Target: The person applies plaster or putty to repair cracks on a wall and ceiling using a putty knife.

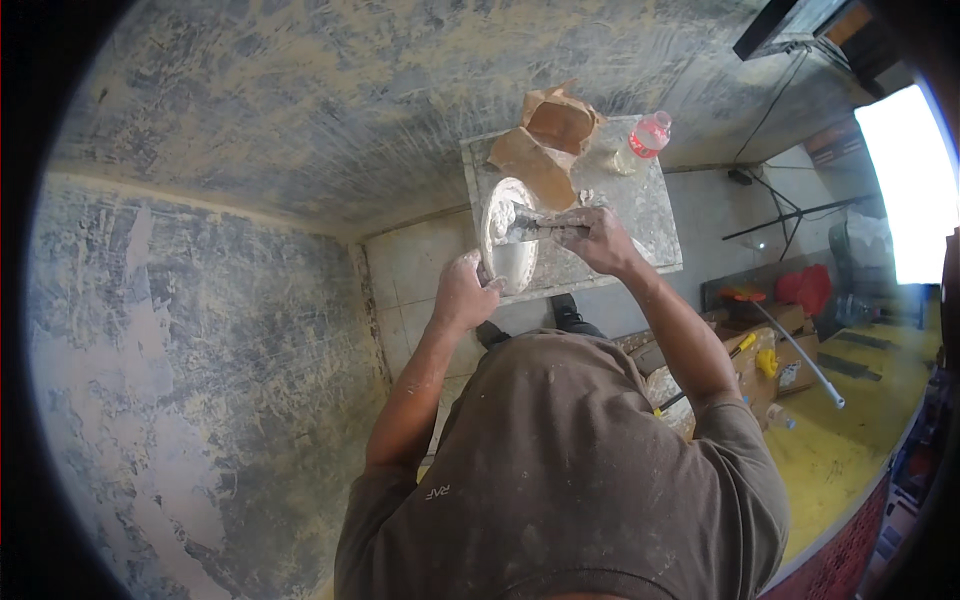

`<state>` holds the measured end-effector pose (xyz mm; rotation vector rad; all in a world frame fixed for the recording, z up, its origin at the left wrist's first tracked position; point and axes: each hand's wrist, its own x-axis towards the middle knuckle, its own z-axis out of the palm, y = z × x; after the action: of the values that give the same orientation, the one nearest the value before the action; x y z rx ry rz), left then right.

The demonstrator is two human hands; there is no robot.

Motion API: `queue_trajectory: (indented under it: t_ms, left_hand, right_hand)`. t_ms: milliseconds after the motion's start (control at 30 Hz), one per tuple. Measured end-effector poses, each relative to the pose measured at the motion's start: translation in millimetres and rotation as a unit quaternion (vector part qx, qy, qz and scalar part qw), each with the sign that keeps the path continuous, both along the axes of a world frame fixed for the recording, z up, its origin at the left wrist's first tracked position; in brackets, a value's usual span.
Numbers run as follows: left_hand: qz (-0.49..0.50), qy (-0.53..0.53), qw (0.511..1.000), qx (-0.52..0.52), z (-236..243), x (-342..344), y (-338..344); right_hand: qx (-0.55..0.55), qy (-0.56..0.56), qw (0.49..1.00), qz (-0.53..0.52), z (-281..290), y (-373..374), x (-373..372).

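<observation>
A shallow round bowl (516, 268) with white paste in it is tilted on edge near the front of a stained board-topped table (650, 240). My left hand (465, 290) grips the bowl's left rim with closed fingers. My right hand (598, 240) is closed on the handle of a scraper (540, 226), whose head sits in the paste. Behind the bowl lie a torn brown paper bag (550, 135) and, to the right, a clear plastic bottle (640, 145) with a red label. Small white lumps rest beside my right hand.
Patchy plastered walls (150, 380) rise at the left and beyond the table. At the right are cardboard boxes (795, 360), a long pale pole (800, 355), a red bag (803, 290) and a dark metal frame (785, 215). A tiled floor (410, 320) surrounds the table's base.
</observation>
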<state>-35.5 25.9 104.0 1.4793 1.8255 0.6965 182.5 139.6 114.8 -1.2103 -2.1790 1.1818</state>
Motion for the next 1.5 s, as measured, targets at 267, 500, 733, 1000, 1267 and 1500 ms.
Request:
queue_trajectory:
  t_ms: [267,500,733,1000,1267,1500]
  left_hand:
    - [0.026,0.016,0.999,-0.037,-16,4,4]
    - [0.055,-0.168,0.983,-0.057,-8,11,7]
    - [0.09,-0.515,0.846,-0.098,-32,10,-5]
    - [0.124,-0.614,0.78,0.0,-48,20,-1]
    - [0.191,-0.619,0.754,0.111,-40,53,2]
    - [0.128,-0.594,0.787,0.11,-39,39,-3]
  right_hand:
    - [0.002,-0.006,1.0,0.008,3,5,5]
    - [-0.078,0.189,0.978,-0.029,-38,-13,5]
    - [-0.016,0.203,0.975,-0.089,-5,-9,43]
    - [0.14,-0.051,0.986,-0.081,-13,-24,77]
    - [0.088,-0.069,0.977,-0.183,-1,-90,12]
    - [0.137,-0.062,0.973,-0.173,7,-55,1]
